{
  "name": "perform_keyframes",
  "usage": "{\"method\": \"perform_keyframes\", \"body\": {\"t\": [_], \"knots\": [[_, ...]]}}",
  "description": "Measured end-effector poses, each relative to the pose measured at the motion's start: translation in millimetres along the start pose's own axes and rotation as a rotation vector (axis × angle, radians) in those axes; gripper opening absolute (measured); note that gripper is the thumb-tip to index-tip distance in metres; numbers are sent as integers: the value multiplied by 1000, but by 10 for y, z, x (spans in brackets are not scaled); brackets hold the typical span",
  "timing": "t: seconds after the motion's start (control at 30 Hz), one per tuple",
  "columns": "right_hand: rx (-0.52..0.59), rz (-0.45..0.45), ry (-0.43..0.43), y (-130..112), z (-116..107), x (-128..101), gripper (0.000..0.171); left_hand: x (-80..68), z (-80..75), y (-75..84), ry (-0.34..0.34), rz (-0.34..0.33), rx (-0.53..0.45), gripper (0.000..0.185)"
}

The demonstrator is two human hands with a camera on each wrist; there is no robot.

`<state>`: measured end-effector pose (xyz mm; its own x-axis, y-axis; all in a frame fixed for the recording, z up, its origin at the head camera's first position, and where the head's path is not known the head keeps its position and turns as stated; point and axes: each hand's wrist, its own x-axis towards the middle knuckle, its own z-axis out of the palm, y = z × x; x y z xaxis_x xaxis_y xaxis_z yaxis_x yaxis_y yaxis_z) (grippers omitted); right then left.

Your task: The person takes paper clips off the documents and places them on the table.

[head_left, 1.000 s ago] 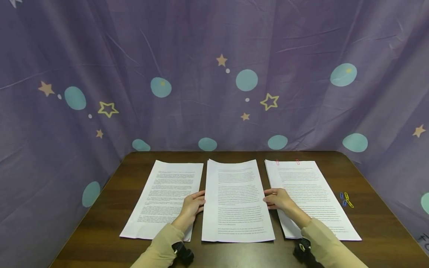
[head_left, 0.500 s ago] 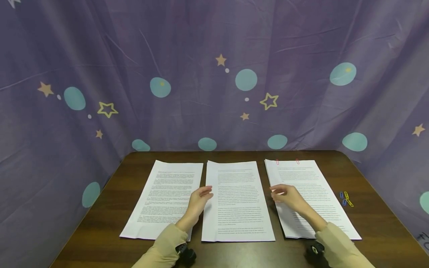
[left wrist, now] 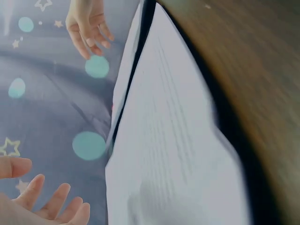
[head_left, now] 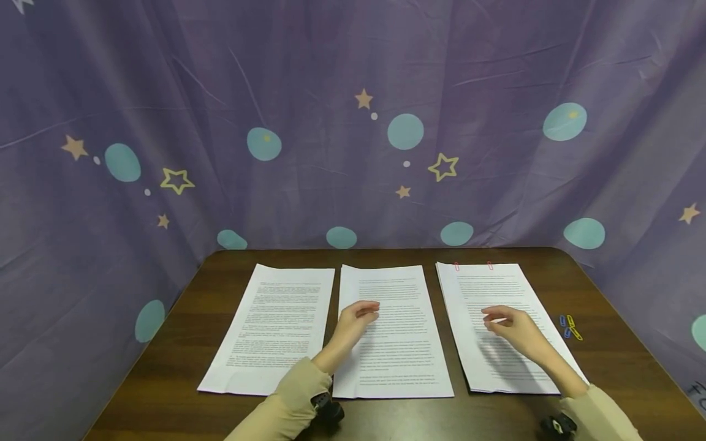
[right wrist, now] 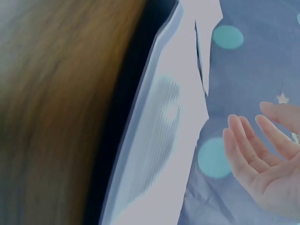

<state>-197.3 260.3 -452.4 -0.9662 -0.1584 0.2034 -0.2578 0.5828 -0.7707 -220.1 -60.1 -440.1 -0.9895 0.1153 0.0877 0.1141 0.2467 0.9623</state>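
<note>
Three stacks of printed paper lie side by side on the wooden table. Over the middle stack (head_left: 397,343) hovers my left hand (head_left: 355,324), its fingers relaxed and nothing in them. My right hand (head_left: 513,327), likewise holding nothing, is above the right stack (head_left: 480,288), fingers loosely bent. Two pink paper clips (head_left: 489,266) sit on the top edge of that right stack. The left stack (head_left: 281,324) has no hand on it. In the wrist views the left hand (left wrist: 44,201) and right hand (right wrist: 267,164) both show spread, bare fingers.
Several loose blue and yellow paper clips (head_left: 570,327) lie on the table (head_left: 623,367) to the right of the right stack. Behind the table's far edge hangs a purple curtain (head_left: 309,202) with stars and dots.
Both hands have let go of the middle stack's side edges and risen. Both moved right, the left over the middle stack, the right over the right stack. The middle stack settled flat.
</note>
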Motion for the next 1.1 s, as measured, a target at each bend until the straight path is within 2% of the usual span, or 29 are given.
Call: {"method": "perform_keyframes", "body": {"t": [0.23, 0.4, 0.5, 0.6, 0.7, 0.9, 1.1], "knots": [[-105, 25, 55, 78, -214, -176, 28, 16, 220, 136, -49, 18, -26, 23], [-153, 25, 99, 155, -341, -296, 28, -67, 347, 305, -78, 51, -40, 23], [-171, 24, 135, 193, -407, -353, 27, -125, 423, 424, -75, 66, -45, 23], [-202, 26, 159, 243, -467, -407, 25, -139, 506, 463, -61, 53, -65, 23], [-213, 31, 168, 301, -526, -458, 25, -111, 598, 416, -44, 49, -87, 23], [-239, 55, 168, 405, -593, -551, 28, -27, 801, 190, -35, 39, -78, 27], [-254, 109, 156, 502, -618, -636, 33, -34, 939, 129, -44, 43, -90, 31]]}}
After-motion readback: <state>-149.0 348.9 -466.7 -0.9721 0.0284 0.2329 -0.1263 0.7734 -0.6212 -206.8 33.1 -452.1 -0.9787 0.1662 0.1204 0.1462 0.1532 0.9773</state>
